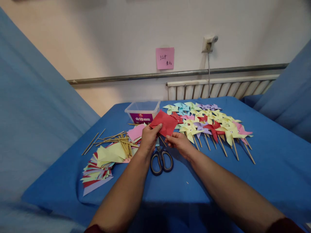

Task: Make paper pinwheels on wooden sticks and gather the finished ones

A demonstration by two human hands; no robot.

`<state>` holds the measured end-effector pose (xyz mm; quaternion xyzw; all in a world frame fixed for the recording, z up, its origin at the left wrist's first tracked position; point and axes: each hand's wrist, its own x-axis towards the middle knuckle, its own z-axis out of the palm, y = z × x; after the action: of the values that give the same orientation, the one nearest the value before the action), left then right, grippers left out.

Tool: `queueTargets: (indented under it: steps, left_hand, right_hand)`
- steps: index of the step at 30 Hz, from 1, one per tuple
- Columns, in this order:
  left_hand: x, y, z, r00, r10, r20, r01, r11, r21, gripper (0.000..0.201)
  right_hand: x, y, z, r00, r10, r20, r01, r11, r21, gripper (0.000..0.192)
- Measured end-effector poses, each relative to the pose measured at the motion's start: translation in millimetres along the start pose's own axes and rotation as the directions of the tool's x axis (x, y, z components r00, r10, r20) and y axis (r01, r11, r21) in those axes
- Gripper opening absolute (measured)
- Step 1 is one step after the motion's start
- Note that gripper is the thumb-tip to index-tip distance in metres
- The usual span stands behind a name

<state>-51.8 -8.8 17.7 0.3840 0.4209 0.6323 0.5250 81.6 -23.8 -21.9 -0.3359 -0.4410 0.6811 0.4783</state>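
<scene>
Head view: on the blue table (267, 168) I see pinwheels (216, 128) that could bend if bumped. The left hand (148, 137) and right hand (180, 143) pinch red paper (167, 122) above the table; tugging could rip it. Scissors (159, 150) near the hands might slide if knocked.

The left hand (149, 138) is gripping a red paper sheet (167, 123) at its left side; the right hand (179, 143) is pinching its lower corner. Scissors (159, 149) are lying below and between the hands. Coloured papers (111, 154) and wooden sticks (125, 145) are resting left of the hands, a plastic tub (141, 118) is standing beyond the left hand, and pinwheels (215, 130) are lying beyond and rightward of the right hand.
</scene>
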Motion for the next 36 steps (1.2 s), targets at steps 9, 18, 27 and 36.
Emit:
queueTargets:
  steps: [9,18,27,36]
  left_hand:
    - [-2,1,3.5,0.999,-0.048,0.017,0.050,0.993,-0.105,0.031]
    - [-1,7,0.6,0.996,-0.087,-0.013,0.084,0.989,-0.125,0.037]
    - [-6,7,3.6,0.993,-0.030,0.114,0.033,0.999,-0.023,0.038]
    - [-8,7,6.2,0.997,-0.020,0.075,0.022,1.000,-0.022,0.040]
  right_hand:
    - [-1,-3,2,0.983,-0.157,-0.098,0.137,0.973,-0.187,0.035]
    - [-8,-17,-2,0.715,-0.681,-0.160,0.467,0.635,-0.616,0.047]
    - [-8,-19,-4,0.629,-0.777,0.033,0.545,0.410,-0.731,0.020]
    - [-7,-17,-3,0.632,-0.775,0.009,0.555,0.445,-0.703,0.009]
